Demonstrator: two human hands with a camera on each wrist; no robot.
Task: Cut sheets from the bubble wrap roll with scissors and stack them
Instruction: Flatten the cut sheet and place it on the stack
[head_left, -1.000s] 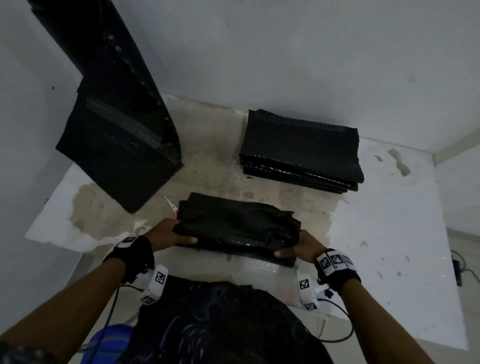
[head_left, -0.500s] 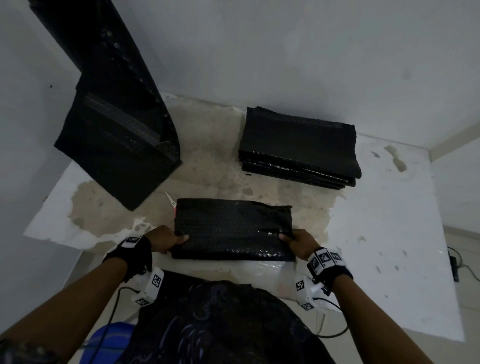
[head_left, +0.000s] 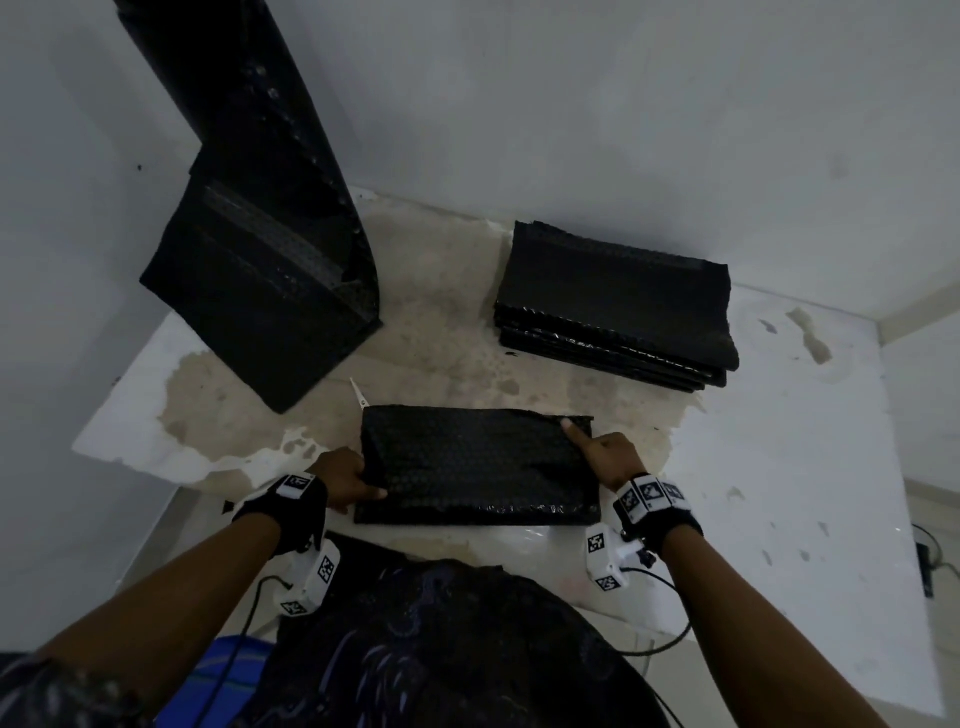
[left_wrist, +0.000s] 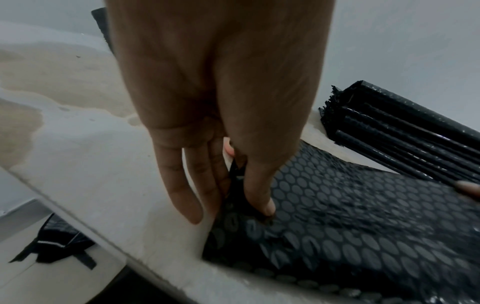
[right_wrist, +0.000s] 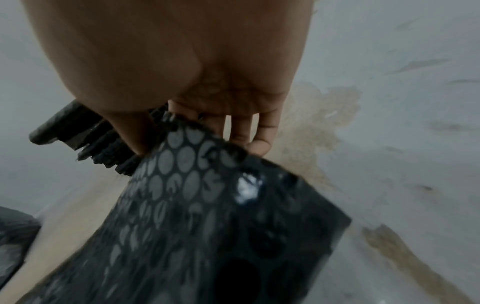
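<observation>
Folded bubble wrap sheet flat between both hands, left hand pinching its left edge, right hand gripping its far right corner

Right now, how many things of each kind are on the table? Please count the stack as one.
Bubble wrap roll: 1
Stack of cut sheets: 1
Folded sheet gripped by both hands, left hand, right hand: 1
Scissors, only the tip shows: 1
Total: 4

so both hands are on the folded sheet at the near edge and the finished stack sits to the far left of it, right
Not quite: the finished stack sits to the far right, as the head view shows; the roll stands far left. Both the left hand and right hand are on the folded sheet.
</observation>
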